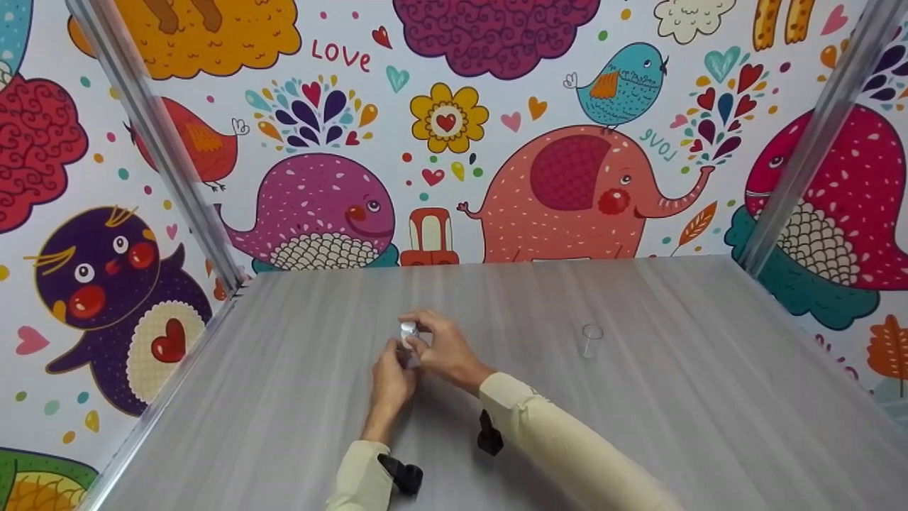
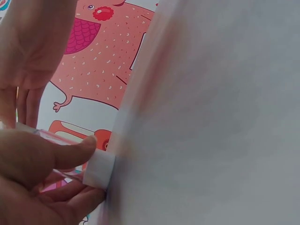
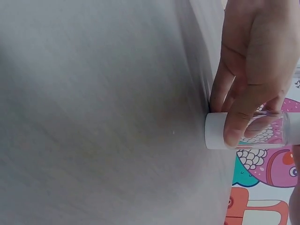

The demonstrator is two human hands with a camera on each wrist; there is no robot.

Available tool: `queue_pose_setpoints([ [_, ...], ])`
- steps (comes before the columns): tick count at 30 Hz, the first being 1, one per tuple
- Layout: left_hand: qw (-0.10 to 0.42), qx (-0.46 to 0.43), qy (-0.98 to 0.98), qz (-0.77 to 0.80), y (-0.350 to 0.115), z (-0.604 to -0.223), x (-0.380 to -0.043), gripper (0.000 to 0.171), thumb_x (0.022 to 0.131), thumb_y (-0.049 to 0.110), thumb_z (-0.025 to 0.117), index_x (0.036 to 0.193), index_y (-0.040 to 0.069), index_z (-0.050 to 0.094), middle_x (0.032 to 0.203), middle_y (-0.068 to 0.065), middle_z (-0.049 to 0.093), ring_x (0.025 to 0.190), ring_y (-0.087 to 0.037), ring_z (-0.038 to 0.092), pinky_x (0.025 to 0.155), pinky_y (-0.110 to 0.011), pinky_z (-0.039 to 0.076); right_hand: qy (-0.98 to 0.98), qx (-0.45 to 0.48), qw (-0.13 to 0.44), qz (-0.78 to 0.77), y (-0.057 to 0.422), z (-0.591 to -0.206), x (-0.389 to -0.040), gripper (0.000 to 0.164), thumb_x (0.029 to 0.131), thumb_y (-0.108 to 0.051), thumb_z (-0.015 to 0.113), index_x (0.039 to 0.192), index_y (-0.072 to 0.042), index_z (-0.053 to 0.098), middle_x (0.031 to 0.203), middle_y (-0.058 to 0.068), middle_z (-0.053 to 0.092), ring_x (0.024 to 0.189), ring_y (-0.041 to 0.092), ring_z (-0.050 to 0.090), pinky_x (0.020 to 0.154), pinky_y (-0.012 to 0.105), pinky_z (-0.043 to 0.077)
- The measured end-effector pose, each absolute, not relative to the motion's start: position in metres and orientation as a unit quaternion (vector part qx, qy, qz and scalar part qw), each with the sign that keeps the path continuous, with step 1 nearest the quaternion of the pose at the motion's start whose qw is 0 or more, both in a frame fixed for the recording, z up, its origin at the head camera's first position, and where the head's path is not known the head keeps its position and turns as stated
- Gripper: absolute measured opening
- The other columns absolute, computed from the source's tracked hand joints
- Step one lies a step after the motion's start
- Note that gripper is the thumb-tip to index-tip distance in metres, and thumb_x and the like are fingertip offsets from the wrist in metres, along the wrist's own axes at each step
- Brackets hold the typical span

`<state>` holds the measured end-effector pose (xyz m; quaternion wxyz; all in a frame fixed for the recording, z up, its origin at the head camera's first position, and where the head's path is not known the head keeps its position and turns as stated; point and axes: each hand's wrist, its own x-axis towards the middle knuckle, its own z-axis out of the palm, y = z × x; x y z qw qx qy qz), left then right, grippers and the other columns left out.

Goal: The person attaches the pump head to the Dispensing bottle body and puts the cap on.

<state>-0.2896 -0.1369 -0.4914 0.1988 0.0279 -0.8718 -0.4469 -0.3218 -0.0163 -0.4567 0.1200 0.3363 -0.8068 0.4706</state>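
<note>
Both hands are on one small clear cylindrical bottle (image 3: 262, 137) with a white band (image 3: 215, 131) at its lower end and a white cap (image 3: 293, 128) at its upper end. My left hand (image 1: 392, 380) grips the lower part, thumb and fingers round it, with the white end right at the tabletop in the left wrist view. From above, my right hand (image 1: 447, 348) pinches the bottle's top between thumb and fingers. In the right wrist view only a sliver of the right hand (image 3: 295, 187) shows at the edge. The bottle stands upright.
A clear open glass cup (image 1: 590, 342) stands on the grey wood-grain table (image 1: 681, 397), right of the hands. Printed cartoon walls (image 1: 440, 177) close off the back and sides, with metal posts (image 1: 167, 156) at the corners.
</note>
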Motion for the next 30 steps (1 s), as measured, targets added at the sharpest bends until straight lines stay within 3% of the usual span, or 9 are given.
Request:
queue_pose_setpoints([
  [8, 0.198, 0.031, -0.869, -0.452, -0.1367, -0.4912, -0.2888, 0.024, 0.074, -0.01, 0.067, 0.092, 0.001, 0.055, 0.081, -0.017, 0.064, 0.072, -0.024, 0.055, 0.068, -0.041, 0.046, -0.819, 0.328, 0.096, 0.461, -0.0151, -0.4537, -0.3223, 0.032, 0.093, -0.002, 0.066, 0.125, -0.003, 0.062, 0.118, 0.009, 0.067, 0.108, 0.019, 0.066, 0.096, 0.038, 0.054],
  [15, 0.204, 0.034, -0.866, -0.455, -0.1363, -0.4924, -0.2882, 0.031, 0.072, -0.004, 0.078, 0.093, 0.0, 0.055, 0.08, -0.017, 0.065, 0.072, -0.025, 0.056, 0.069, -0.042, 0.047, -0.828, 0.326, 0.103, 0.445, -0.0161, -0.4504, -0.3255, 0.028, 0.09, -0.008, 0.072, 0.117, -0.006, 0.064, 0.109, 0.007, 0.069, 0.098, 0.015, 0.068, 0.089, 0.025, 0.056],
  [24, 0.197, 0.03, -0.86, -0.469, -0.1347, -0.4913, -0.2884, 0.029, 0.074, -0.006, 0.076, 0.095, -0.001, 0.056, 0.084, -0.019, 0.065, 0.075, -0.027, 0.058, 0.072, -0.044, 0.048, -0.837, 0.303, 0.098, 0.445, -0.0159, -0.4501, -0.3273, 0.032, 0.086, -0.015, 0.077, 0.114, -0.008, 0.062, 0.108, 0.006, 0.067, 0.098, 0.016, 0.065, 0.091, 0.032, 0.056],
  [30, 0.199, 0.028, -0.86, -0.469, -0.1356, -0.4915, -0.2885, 0.029, 0.074, -0.008, 0.074, 0.095, -0.003, 0.055, 0.085, -0.02, 0.064, 0.077, -0.028, 0.059, 0.073, -0.045, 0.049, -0.836, 0.282, 0.086, 0.463, -0.0178, -0.4505, -0.3259, 0.035, 0.084, -0.017, 0.078, 0.113, -0.01, 0.061, 0.107, 0.004, 0.065, 0.097, 0.013, 0.064, 0.09, 0.03, 0.056],
])
